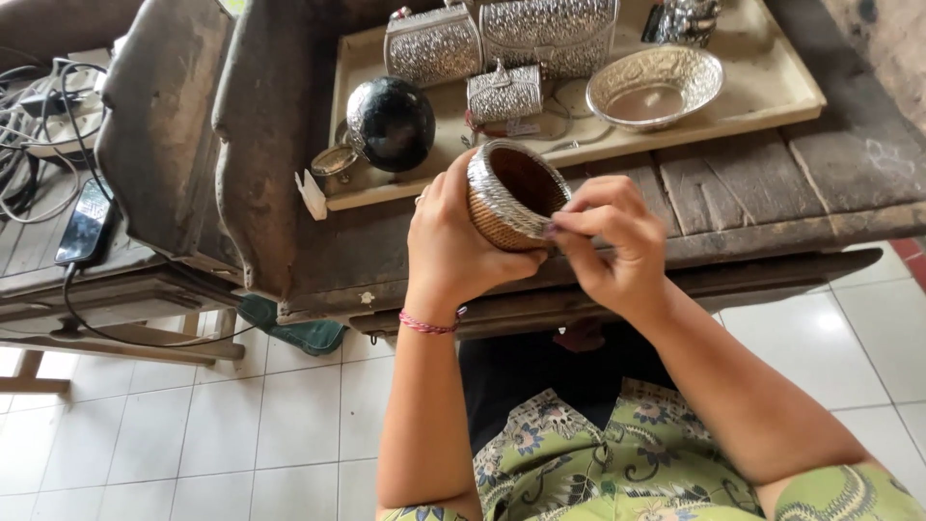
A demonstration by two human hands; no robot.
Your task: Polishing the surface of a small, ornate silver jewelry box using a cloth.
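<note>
A worn wooden workbench (733, 193) is filling the upper half of the frame, with a pale tray (762, 92) sitting on it at upper centre. On the tray are lying two large embossed silver boxes (550, 34), a smaller silver box (504, 94), a shallow silver dish (656, 87) and a dark round ball-shaped object (391, 123). At the far left edge a phone (85, 222) is resting on a lower bench with cables trailing from it. White floor tiles (193, 434) are showing at lower left.

In the middle of the frame, held in front of the bench's near edge and above the person's lap, is a small woven bowl with a silver rim (511, 198). The weave on its wall is looking complete and the silver band is already running around the mouth; judging from this, the work seems far along, with only finishing at the rim left.

The left hand (449, 246) is cupping the bowl from below and behind, fingers wrapped closed on it, wrist bent upward and wearing a thin red bracelet (429, 325). The right hand (612, 246) is pinching at the bowl's near rim, thumb and forefinger pressed together, perhaps on a fine strand too small to make out.
</note>
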